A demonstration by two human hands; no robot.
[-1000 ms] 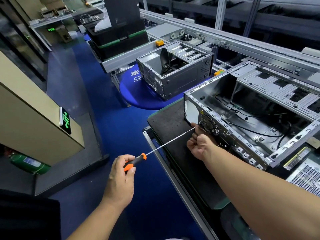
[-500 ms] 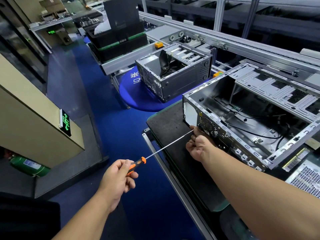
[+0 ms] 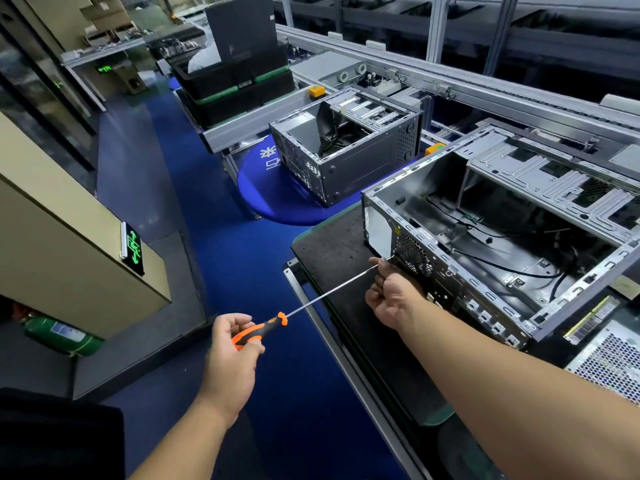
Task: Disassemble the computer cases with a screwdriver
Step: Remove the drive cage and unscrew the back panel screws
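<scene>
Here the open computer case [image 3: 502, 244] lies on the worktop [image 3: 332, 251]; left hand [image 3: 230, 355] grips the screwdriver [image 3: 277, 322] handle, right hand [image 3: 389, 292] pinches its long shaft by the rear panel. Stiff, sharp-edged steel, probably; hold its frame rails.

Little can be read. A green-lit exit sign [image 3: 132, 248] on the beige wall shows a running figure with arrows, no words. A second green sign [image 3: 104, 68], far beyond it, shows an arrow and blurred marks. The blue round pad [image 3: 263, 181] bears white characters, partly hidden and unreadable.
</scene>
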